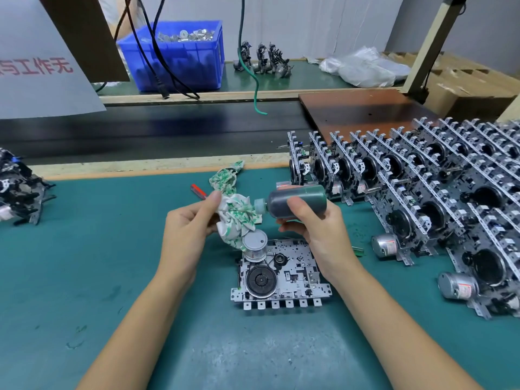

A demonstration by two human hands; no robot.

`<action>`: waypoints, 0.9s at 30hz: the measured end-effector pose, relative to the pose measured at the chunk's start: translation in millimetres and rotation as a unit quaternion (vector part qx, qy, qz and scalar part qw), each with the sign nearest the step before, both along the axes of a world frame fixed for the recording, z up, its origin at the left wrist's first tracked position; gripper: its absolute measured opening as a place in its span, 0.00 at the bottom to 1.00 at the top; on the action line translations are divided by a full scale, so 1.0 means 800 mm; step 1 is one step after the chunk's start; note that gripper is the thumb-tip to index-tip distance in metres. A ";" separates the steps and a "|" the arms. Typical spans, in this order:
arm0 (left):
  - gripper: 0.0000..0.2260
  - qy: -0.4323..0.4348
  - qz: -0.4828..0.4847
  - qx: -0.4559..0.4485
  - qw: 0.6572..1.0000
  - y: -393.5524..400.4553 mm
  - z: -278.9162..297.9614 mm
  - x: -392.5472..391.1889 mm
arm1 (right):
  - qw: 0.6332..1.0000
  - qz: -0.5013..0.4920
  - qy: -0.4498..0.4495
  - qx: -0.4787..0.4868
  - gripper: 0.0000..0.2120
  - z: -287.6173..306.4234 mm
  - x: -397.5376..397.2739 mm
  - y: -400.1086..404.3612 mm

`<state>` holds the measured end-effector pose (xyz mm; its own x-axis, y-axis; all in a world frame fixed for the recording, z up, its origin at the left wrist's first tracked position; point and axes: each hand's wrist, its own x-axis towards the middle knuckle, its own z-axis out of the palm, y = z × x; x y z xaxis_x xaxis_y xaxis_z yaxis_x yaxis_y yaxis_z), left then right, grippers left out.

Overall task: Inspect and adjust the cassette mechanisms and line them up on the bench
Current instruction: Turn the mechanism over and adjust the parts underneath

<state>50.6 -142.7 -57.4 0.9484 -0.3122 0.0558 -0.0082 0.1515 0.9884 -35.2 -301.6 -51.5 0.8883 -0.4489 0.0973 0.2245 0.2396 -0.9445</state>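
Now | L hand [187, 229] grips rag [237, 218] | R hand [315, 223] grips bottle [295, 199], nozzle at rag | mech [281, 274] flat below | mech rows [422, 187] right

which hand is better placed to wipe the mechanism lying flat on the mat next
Left, probably. The left hand already grips the cloth just above the flat mechanism, while the right hand is occupied holding the bottle.

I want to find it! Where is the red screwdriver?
The red screwdriver lies on the green mat, just behind the left hand and beside the cloth.
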 end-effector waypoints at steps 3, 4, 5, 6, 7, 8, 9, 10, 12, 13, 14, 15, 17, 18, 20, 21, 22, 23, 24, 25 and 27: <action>0.14 0.045 -0.026 -0.038 0.998 0.000 0.003 0.002 | 0.999 -0.003 -0.020 -0.032 0.15 0.001 0.000 -0.001; 0.13 0.048 -0.037 -0.039 0.997 0.000 0.003 0.002 | 0.998 -0.002 -0.032 -0.059 0.14 0.001 -0.001 -0.001; 0.11 0.046 -0.046 -0.036 0.997 0.001 0.004 0.001 | 0.995 0.002 -0.043 -0.092 0.14 0.002 -0.001 -0.001; 0.10 0.042 -0.049 -0.031 0.997 0.001 0.003 0.000 | 0.991 0.004 -0.050 -0.127 0.14 0.003 -0.002 -0.001; 0.09 0.040 -0.045 -0.027 0.998 0.001 0.002 0.000 | 0.985 0.004 -0.054 -0.162 0.14 0.003 -0.004 -0.001; 0.08 0.040 -0.038 -0.024 0.998 0.002 0.002 0.001 | 0.977 -0.001 -0.057 -0.204 0.16 0.003 -0.005 -0.002; 0.09 0.040 -0.029 -0.020 0.999 0.003 0.002 0.003 | 0.965 -0.010 -0.061 -0.253 0.17 0.003 -0.006 -0.002; 0.10 0.039 -0.020 -0.016 0.999 0.003 0.001 0.005 | 0.951 -0.019 -0.066 -0.301 0.17 0.003 -0.007 -0.002; 0.12 0.034 -0.005 -0.009 0.999 0.006 0.001 0.008 | 0.936 -0.029 -0.080 -0.341 0.14 0.004 -0.008 -0.004; 0.12 0.029 -0.001 -0.005 1.000 0.007 0.001 0.009 | 0.938 -0.028 -0.085 -0.334 0.14 0.005 -0.009 -0.004; 0.11 0.026 0.003 -0.004 1.000 0.007 0.001 0.009 | 0.942 -0.026 -0.086 -0.323 0.14 0.005 -0.009 -0.004; 0.10 0.023 0.006 -0.004 1.000 0.008 0.001 0.010 | 0.947 -0.024 -0.082 -0.310 0.15 0.004 -0.010 -0.004; 0.08 0.023 0.013 -0.005 1.000 0.008 0.000 0.009 | 0.958 -0.018 -0.075 -0.277 0.15 0.003 -0.010 -0.003; 0.08 0.025 0.019 -0.009 0.999 0.010 0.000 0.010 | 0.965 -0.016 -0.078 -0.252 0.14 0.003 -0.010 -0.004; 0.10 0.035 0.044 -0.025 0.998 0.015 0.000 0.015 | 0.978 -0.015 -0.087 -0.189 0.14 0.004 -0.010 -0.007; 0.10 0.040 0.059 -0.033 0.997 0.019 0.001 0.018 | 0.983 -0.015 -0.091 -0.159 0.13 0.004 -0.010 -0.010; 0.09 0.042 0.072 -0.038 0.996 0.022 0.002 0.021 | 0.986 -0.015 -0.096 -0.132 0.13 0.004 -0.010 -0.012; 0.09 0.042 0.081 -0.040 0.995 0.024 0.002 0.022 | 0.989 -0.015 -0.102 -0.109 0.12 0.005 -0.009 -0.014; 0.09 0.040 0.087 -0.040 0.995 0.024 0.002 0.023 | 0.990 -0.014 -0.107 -0.092 0.11 0.005 -0.009 -0.015; 0.08 0.035 0.090 -0.038 0.995 0.024 0.002 0.023 | 0.991 -0.012 -0.109 -0.081 0.11 0.005 -0.009 -0.014; 0.09 0.023 0.083 -0.026 0.996 0.021 0.000 0.021 | 0.992 -0.004 -0.103 -0.073 0.11 0.005 -0.008 -0.012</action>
